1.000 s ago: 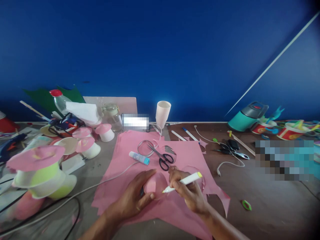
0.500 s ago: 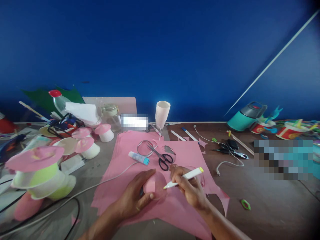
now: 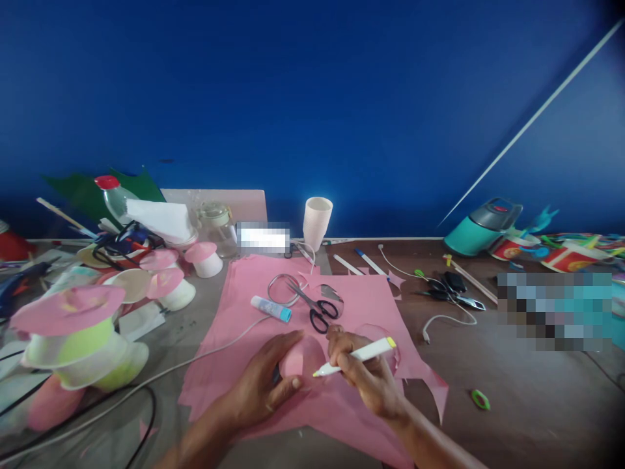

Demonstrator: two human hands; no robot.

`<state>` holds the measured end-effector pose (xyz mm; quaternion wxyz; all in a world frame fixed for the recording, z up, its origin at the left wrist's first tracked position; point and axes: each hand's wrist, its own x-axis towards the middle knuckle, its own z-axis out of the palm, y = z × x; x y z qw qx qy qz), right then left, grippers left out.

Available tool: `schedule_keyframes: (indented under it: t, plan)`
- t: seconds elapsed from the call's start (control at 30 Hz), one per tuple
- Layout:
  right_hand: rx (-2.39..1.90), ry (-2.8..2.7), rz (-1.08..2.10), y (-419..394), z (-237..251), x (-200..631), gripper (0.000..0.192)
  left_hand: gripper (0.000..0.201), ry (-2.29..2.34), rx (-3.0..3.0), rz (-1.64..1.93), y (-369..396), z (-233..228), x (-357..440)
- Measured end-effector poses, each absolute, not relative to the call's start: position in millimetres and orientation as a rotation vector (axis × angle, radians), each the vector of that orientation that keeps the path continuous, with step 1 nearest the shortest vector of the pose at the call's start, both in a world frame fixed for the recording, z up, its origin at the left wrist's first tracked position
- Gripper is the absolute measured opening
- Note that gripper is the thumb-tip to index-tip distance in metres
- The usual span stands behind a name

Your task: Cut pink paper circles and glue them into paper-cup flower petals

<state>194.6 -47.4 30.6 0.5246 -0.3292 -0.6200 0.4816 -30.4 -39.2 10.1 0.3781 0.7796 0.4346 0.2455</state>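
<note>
a person's two bare hands work near the front edge of a cluttered tabletop (image 3: 527, 404), against a deep blue wall; the left hand (image 3: 261, 384) is curled around a small pink paper cone (image 3: 303, 359), thumb on top and fingers underneath, steadying it on a large pink paper sheet (image 3: 361, 306); the right hand (image 3: 367, 379) is closed in a writing grip on a white marker (image 3: 355, 356) with a yellow tip at each end, its near tip touching the cone's surface; the cone sits between both hands, just above the front middle of the sheet.

risks, as a judgement: the cone looks thin, so pressing hard with the marker could dent or flatten it; a loose left grip could let it roll and smear the line; the white cable (image 3: 215, 348) crossing the sheet lies close to the left wrist and could snag.

counted: one black-handled pair of scissors (image 3: 317, 309) and one glue stick (image 3: 271, 308) lie on the sheet towards the back; one upright paper cup (image 3: 317, 223) stands at the back edge; one teal jug (image 3: 481, 228) lies towards the back right; one red-capped bottle (image 3: 114, 195) stands at the back left; at least three small pink-topped mushroom shapes (image 3: 204, 258) cluster on the left, with a larger pink and green stack (image 3: 78, 339) near the left edge; one small green ring (image 3: 480, 398) lies near the front right.
</note>
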Motion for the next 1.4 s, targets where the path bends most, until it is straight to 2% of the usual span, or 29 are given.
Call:
schedule_keyframes:
  t: [1.17, 1.4]
  plan:
    - [-0.823, -1.537, 1.075, -44, 36, 197, 0.035, 0.068, 1.092, 1.998, 0.630, -39, 13, -30]
    - [-0.846, -1.354, 1.209, -41, 26, 201, 0.037, 0.074, 1.106, 2.008, 0.573, -38, 16, -30]
